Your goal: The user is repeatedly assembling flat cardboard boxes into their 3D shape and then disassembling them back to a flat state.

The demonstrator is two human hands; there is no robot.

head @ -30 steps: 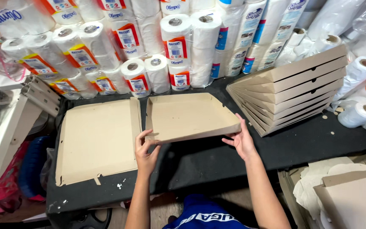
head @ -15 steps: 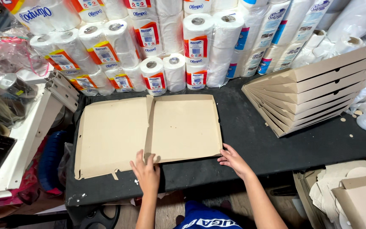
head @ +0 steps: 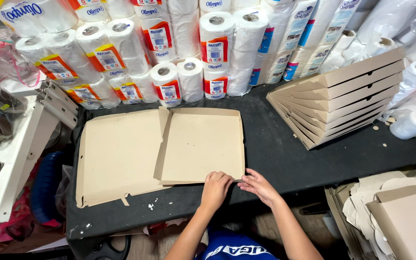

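A brown cardboard pizza box point(head: 198, 144) lies opened out on the black table point(head: 285, 154), its lid half point(head: 119, 156) flat to the left and its tray half with low raised walls to the right. My left hand point(head: 216, 189) presses on the tray's near wall, fingers curled over the edge. My right hand point(head: 258, 185) touches the near right corner of the same wall, fingers bent on the cardboard.
A leaning stack of folded pizza boxes point(head: 335, 98) stands at the right. Wrapped paper rolls point(head: 169, 58) fill the back of the table. Flat cardboard blanks point(head: 396, 212) lie at lower right. A white shelf frame point(head: 20, 154) stands to the left.
Both hands moved right along the box's near edge. The tray half, lifted one second ago, lies flat with its walls folded up.
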